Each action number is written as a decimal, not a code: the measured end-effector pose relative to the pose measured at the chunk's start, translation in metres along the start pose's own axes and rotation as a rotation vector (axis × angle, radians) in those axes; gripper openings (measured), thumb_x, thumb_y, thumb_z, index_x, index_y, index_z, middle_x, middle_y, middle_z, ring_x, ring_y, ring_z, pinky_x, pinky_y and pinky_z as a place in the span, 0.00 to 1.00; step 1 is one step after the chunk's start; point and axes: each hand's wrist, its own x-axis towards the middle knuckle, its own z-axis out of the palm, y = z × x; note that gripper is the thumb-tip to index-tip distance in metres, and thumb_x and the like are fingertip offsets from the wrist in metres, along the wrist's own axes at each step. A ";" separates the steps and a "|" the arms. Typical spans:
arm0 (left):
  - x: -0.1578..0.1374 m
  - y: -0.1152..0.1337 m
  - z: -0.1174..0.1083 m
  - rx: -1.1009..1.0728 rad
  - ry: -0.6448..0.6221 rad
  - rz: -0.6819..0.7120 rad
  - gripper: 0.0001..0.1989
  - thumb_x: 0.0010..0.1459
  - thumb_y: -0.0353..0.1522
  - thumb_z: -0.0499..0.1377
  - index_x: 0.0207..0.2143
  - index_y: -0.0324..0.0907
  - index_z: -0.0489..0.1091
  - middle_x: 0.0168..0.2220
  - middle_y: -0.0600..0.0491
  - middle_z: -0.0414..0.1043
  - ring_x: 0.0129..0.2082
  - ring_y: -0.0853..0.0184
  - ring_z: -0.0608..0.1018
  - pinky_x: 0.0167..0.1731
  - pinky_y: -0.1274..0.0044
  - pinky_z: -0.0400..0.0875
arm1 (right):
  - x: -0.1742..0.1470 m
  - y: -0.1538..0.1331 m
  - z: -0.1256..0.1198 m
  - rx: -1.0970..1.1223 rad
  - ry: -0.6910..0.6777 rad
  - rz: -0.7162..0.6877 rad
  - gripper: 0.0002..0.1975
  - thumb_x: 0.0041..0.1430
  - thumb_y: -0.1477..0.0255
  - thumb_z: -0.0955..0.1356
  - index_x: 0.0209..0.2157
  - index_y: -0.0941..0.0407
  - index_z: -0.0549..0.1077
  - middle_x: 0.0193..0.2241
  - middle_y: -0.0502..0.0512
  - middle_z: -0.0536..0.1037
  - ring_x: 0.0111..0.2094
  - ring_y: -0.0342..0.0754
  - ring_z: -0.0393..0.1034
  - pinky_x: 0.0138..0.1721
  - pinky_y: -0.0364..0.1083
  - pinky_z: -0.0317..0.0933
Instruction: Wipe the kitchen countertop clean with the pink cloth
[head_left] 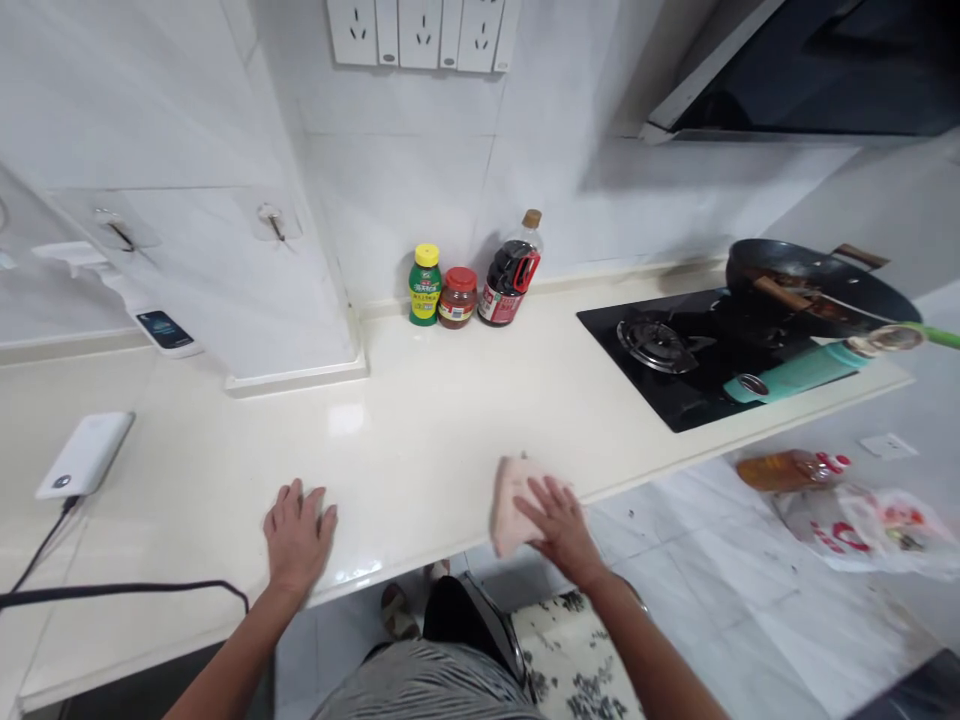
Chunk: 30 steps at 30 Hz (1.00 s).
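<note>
My left hand (298,540) lies palm down on the cream countertop (435,430), fingers a little spread and nothing in them. Near the counter's front edge, my right hand (564,530) presses on a pale pink cloth (513,506) and grips its right side. The cloth looks slightly blurred. Part of it is hidden beneath my fingers.
Against the wall stand a green bottle (424,290), a red-lidded jar (457,300) and a dark sauce bottle (510,275). Right of them is a gas hob (652,340) with a wok (780,265). A white power bank (88,452) and black cable (150,590) lie left.
</note>
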 end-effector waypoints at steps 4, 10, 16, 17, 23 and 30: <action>0.002 0.001 -0.002 0.030 0.015 0.015 0.23 0.67 0.42 0.48 0.55 0.40 0.72 0.66 0.35 0.61 0.70 0.45 0.58 0.64 0.52 0.56 | 0.000 0.061 -0.017 -0.002 -0.090 0.093 0.34 0.58 0.71 0.71 0.66 0.46 0.66 0.73 0.56 0.52 0.74 0.61 0.36 0.69 0.66 0.39; 0.001 -0.003 0.002 0.060 0.025 0.049 0.23 0.68 0.41 0.47 0.55 0.38 0.72 0.66 0.33 0.60 0.69 0.44 0.58 0.63 0.51 0.57 | 0.003 0.015 0.012 -0.041 0.038 0.106 0.31 0.61 0.71 0.65 0.65 0.41 0.67 0.73 0.52 0.53 0.74 0.66 0.38 0.68 0.72 0.39; 0.002 -0.002 0.000 0.043 0.029 0.041 0.24 0.68 0.43 0.48 0.54 0.38 0.72 0.65 0.33 0.60 0.69 0.44 0.57 0.63 0.51 0.56 | 0.050 -0.123 0.027 0.040 0.108 -0.064 0.32 0.63 0.69 0.66 0.68 0.44 0.63 0.73 0.54 0.52 0.74 0.69 0.33 0.68 0.74 0.37; 0.002 -0.002 0.000 0.040 0.031 0.041 0.24 0.68 0.43 0.48 0.54 0.38 0.73 0.65 0.33 0.61 0.69 0.44 0.57 0.63 0.51 0.56 | 0.061 -0.149 0.024 0.087 0.103 -0.145 0.31 0.64 0.66 0.66 0.68 0.45 0.63 0.74 0.55 0.51 0.74 0.69 0.32 0.68 0.75 0.36; 0.003 -0.012 0.001 0.001 0.057 0.051 0.27 0.70 0.43 0.42 0.55 0.38 0.72 0.64 0.35 0.64 0.67 0.46 0.61 0.61 0.53 0.59 | 0.104 -0.271 -0.001 0.255 -0.131 -0.566 0.31 0.67 0.55 0.65 0.68 0.47 0.61 0.75 0.53 0.47 0.75 0.61 0.29 0.71 0.68 0.33; 0.000 -0.015 0.004 0.015 0.107 0.052 0.26 0.71 0.42 0.41 0.55 0.41 0.73 0.64 0.38 0.66 0.67 0.49 0.63 0.61 0.56 0.61 | 0.132 -0.184 -0.005 0.193 -0.086 -0.233 0.28 0.69 0.58 0.64 0.68 0.40 0.60 0.73 0.48 0.55 0.73 0.58 0.41 0.70 0.69 0.35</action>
